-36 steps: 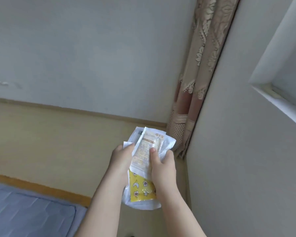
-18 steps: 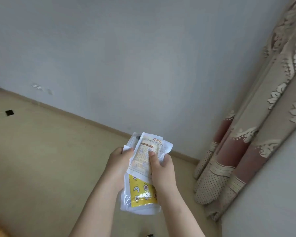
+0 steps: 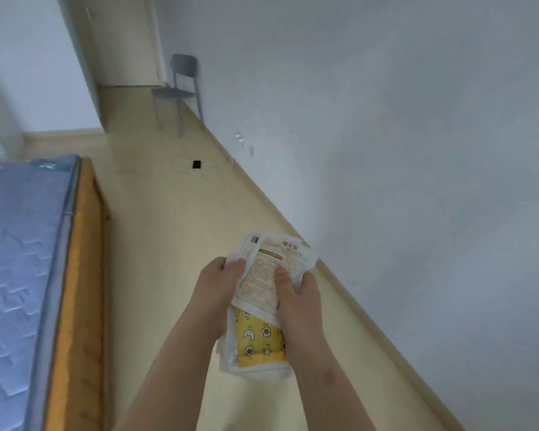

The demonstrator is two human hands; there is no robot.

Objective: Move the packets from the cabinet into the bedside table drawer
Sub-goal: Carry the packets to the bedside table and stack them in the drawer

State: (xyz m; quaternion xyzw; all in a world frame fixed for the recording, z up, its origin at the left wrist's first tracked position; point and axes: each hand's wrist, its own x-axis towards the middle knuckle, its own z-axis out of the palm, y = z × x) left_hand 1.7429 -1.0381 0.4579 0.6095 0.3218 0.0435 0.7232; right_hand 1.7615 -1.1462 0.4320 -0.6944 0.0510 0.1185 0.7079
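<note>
A stack of packets (image 3: pixel 263 293) is held in front of the body, above the pale floor (image 3: pixel 168 244), by both hands. The left hand (image 3: pixel 220 284) is curled round the stack's left edge, thumb on top. The right hand (image 3: pixel 296 298) is curled round the right edge, thumb pressed on the top white packet's printed face. A yellow packet with cartoon prints (image 3: pixel 260 340) is seen lower in the stack, partly covered. A blue mattress (image 3: pixel 16 259) on a wooden bed frame (image 3: pixel 81 275) is seen at left. A grey chair (image 3: pixel 181 88) is stood by the white wall (image 3: pixel 386 119) far back. A small black object (image 3: pixel 196 164) lies on the floor.
</note>
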